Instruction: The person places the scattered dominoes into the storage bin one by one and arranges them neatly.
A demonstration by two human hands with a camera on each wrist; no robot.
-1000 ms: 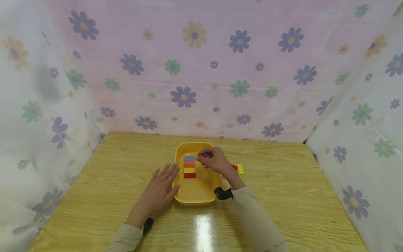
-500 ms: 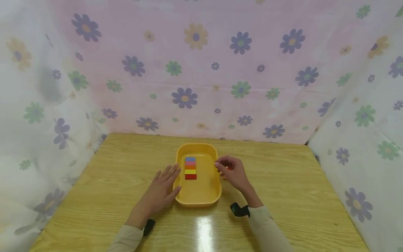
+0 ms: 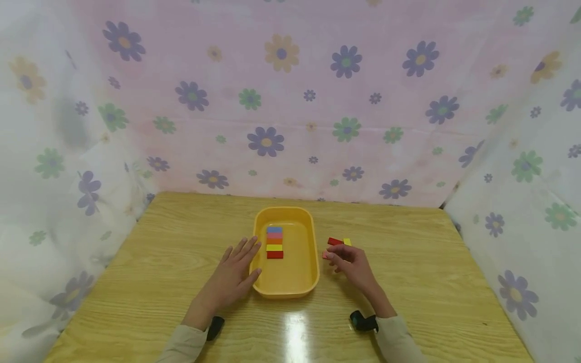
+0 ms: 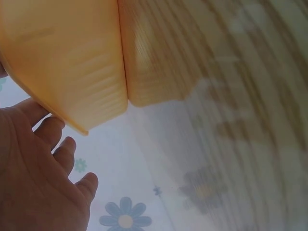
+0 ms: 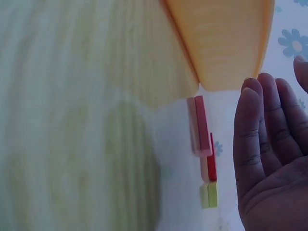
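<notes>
Fingers spread, my left hand (image 3: 229, 282) touches the left rim of a yellow plastic tray (image 3: 290, 290). In the left wrist view, its fingers lie against the tray's outer edge (image 4: 62, 120). Inside the tray is a column of small flat blocks: blue (image 3: 274, 229), pink (image 3: 274, 235), orange (image 3: 274, 241), yellow (image 3: 274, 247) and red (image 3: 274, 255). Right of the tray, my right hand (image 3: 358, 272) hovers with loosely bent fingers beside a pink block (image 3: 325, 255) on the table. The right wrist view shows this hand (image 5: 272, 159) holding nothing, apart from the blocks.
Beyond the pink block lie a red block (image 3: 335, 241) and a yellow block (image 3: 347, 242), partly covered by my right hand in the head view. The wooden table (image 3: 431, 282) is glossy. A flowered cloth (image 3: 317, 111) hangs behind it and on both sides.
My right hand has moved from over the tray, rightward and toward me, to the blocks on the table. The left hand and the column in the tray stay put.
</notes>
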